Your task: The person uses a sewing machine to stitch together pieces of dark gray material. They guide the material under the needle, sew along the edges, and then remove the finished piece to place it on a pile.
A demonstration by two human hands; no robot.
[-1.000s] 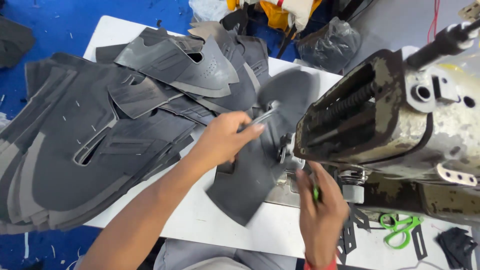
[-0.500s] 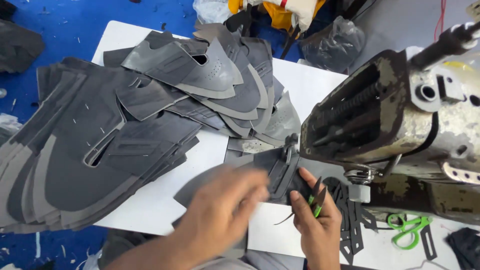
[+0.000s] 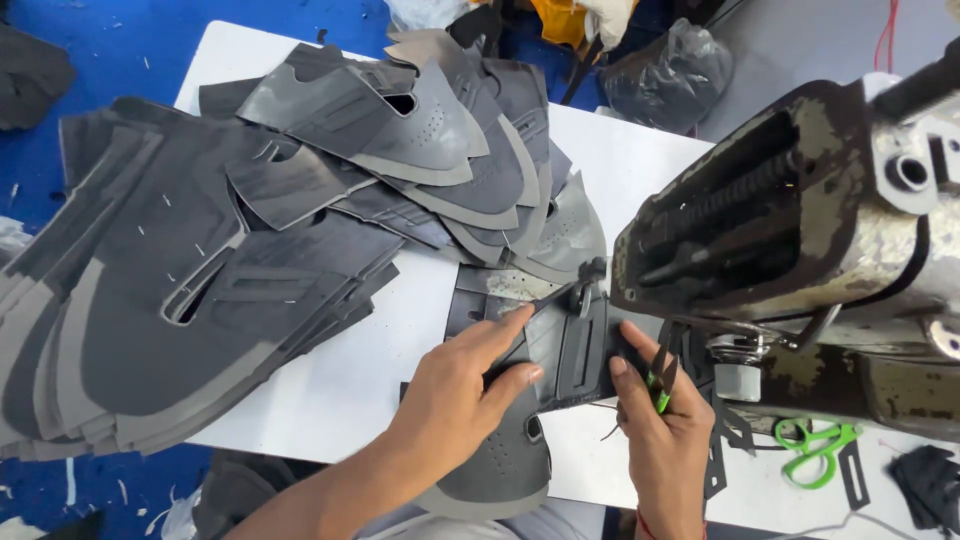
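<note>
Grip on a dark shoe-upper panel at the sewing machine

Both hands press flat, fingers spread: left hand (image 3: pixel 455 385) and right hand (image 3: pixel 655 415) pin the dark upper panel (image 3: pixel 560 345) to the white tabletop (image 3: pixel 345 385); the right also pinches a green-handled tool (image 3: pixel 660 390). Sewing machine (image 3: pixel 800 230) right; stacked grey panels (image 3: pixel 200 300) left.

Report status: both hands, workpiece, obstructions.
Left hand flat on dark grey cut shoe-upper piece. Right hand steadies it, pinching green-handled snips. Nothing blocking.
</note>
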